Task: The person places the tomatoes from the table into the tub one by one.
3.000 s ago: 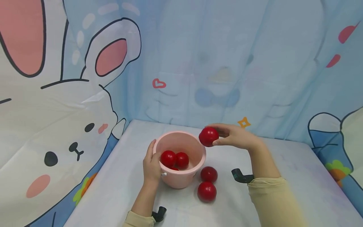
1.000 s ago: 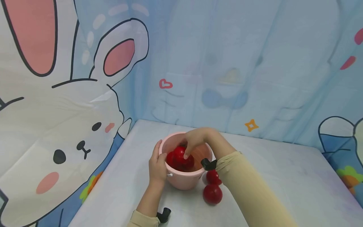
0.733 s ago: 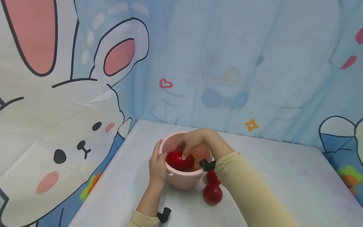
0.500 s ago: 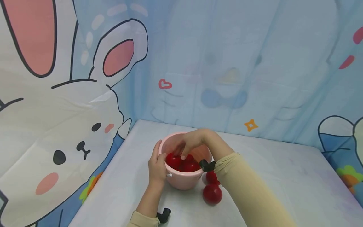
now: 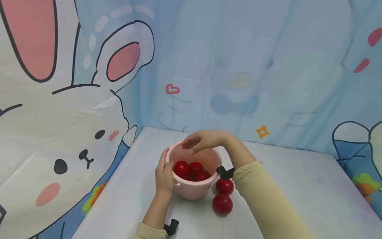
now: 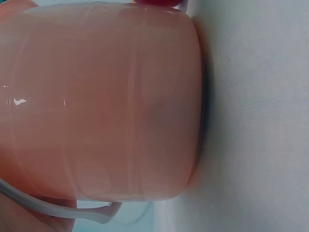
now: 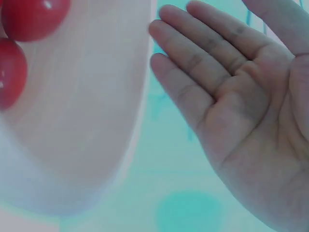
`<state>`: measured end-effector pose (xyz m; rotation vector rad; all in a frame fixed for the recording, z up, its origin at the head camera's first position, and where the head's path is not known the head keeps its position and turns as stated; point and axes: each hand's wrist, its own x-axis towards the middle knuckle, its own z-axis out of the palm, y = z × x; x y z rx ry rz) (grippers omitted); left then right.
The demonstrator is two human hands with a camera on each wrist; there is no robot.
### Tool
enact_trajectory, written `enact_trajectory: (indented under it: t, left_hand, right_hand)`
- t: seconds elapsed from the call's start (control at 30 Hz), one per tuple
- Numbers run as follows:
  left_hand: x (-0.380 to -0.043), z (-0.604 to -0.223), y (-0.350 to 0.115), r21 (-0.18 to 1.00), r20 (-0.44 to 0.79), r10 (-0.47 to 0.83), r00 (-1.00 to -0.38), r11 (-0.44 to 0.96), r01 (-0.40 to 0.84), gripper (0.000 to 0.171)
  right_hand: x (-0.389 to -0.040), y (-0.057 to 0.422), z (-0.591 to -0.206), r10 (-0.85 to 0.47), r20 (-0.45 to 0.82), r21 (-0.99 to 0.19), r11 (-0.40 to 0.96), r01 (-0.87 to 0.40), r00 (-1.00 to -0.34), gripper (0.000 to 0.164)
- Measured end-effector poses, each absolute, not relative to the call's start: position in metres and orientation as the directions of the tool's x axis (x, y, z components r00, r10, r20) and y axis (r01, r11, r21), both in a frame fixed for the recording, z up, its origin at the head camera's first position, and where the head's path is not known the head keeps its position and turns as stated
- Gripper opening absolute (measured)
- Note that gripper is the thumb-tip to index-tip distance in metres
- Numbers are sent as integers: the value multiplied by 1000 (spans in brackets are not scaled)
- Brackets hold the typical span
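A pale pink bucket [image 5: 191, 192] stands upright on the white table. My left hand [image 5: 164, 177] grips its left rim, thumb toward the inside and fingers along the outer wall. Inside the bucket lie several shiny red balls [image 5: 181, 168], gathered toward its near side. Above the far part of the opening hovers my right hand [image 5: 206, 139], its fingers extended and holding nothing. Its bare palm [image 7: 251, 106] shows in the right wrist view, beside the bucket rim. Two more red balls, one farther [image 5: 224, 186] and one nearer [image 5: 222, 204], rest on the table right of the bucket.
A light blue curtain [image 5: 232, 66] hangs behind the white table [image 5: 292, 186], with a big printed rabbit [image 5: 83, 126] on the left. The bucket's white handle [image 6: 58, 210] hangs at its side. A black camera mount [image 5: 225, 172] sits on my right wrist, close over the farther loose ball.
My right hand carried a red ball into the bucket, let it go among the others, then rose above the opening with fingers spread straight. My left hand has stayed on the rim.
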<state>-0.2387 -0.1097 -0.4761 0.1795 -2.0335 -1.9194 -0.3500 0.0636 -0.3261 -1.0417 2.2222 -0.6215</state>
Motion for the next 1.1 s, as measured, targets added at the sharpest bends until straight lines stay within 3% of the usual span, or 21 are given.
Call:
enact_trajectory:
  t: [0.27,0.53,1.1]
  left_hand:
    - [-238,-476,-108,983,181,-323,-929,92,160,50]
    - [-238,-476,-108,984,173,-334,-927,89,151,51]
    - [-237,-475,-108,988,153,-326,-933,83,133,49]
  right_hand:
    - [-344,120,-321,-737,-154,-688,558,-464,-659,58]
    - [-329,175,-345,-652,-30,-714,544,-440,-758,59]
    - [-300,209,-448,-488,-137,-795,573,-198,-862,61]
